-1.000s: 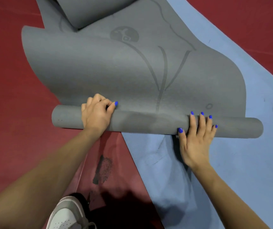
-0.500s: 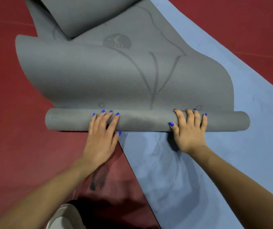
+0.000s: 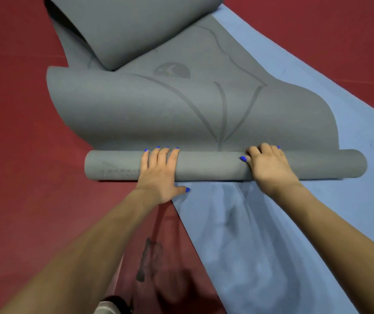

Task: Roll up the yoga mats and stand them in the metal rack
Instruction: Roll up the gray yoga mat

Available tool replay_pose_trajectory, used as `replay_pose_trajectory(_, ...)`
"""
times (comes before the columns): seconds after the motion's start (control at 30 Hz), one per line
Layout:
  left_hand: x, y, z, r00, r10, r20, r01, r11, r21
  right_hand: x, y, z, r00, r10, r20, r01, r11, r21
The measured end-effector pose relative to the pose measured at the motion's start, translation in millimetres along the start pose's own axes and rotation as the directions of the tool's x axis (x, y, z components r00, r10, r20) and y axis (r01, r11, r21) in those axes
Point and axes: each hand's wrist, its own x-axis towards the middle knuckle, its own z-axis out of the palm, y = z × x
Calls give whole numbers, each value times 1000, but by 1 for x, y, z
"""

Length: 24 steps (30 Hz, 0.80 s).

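Observation:
A grey yoga mat (image 3: 181,114) with a printed line pattern lies partly rolled; its tight roll (image 3: 211,165) runs left to right in front of me. The unrolled part buckles upward behind the roll, and the far end curls over at the top. My left hand (image 3: 159,173) lies flat over the roll with straight fingers. My right hand (image 3: 267,166) sits on the roll further right, its fingers curled over the top. A blue yoga mat (image 3: 272,234) lies flat underneath, running diagonally. No metal rack is in view.
The floor (image 3: 23,155) is dark red, with a dark scuff mark (image 3: 149,257) near my feet. The toe of a light shoe (image 3: 109,308) shows at the bottom edge.
The roll has advanced and grown a little thicker. My right hand's fingers have curled over the roll, while my left hand stays flat on it.

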Motion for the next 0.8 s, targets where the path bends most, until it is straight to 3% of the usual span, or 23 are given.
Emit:
replay_pose_trajectory(0.17,22,-7,-12,999,39,38,-38,999,-30,-16,-19,26,977,-84,-195,70,994,-79)
replay_pose_trajectory(0.27,28,-13,-12,997,76,12,-76,997,-25,-12,-13,27,988,-108,-109,101,993,-69)
replay_pose_trajectory(0.4,26,-17,-11,987,153,-46,-152,988,30,0,-12,7,986,-39,160,69,980,-184)
replay_pose_trajectory(0.6,23,-16,-10,966,189,-176,-170,978,117,9,-10,8,995,-85,58,92,988,-121)
replay_pose_trajectory(0.7,35,-11,-31,992,129,-5,-129,991,23,19,-5,1,990,-132,54,138,983,-119)
replay_pose_trajectory(0.8,41,-11,-44,992,108,62,-110,994,21,25,-2,-9,979,-193,71,204,955,-217)
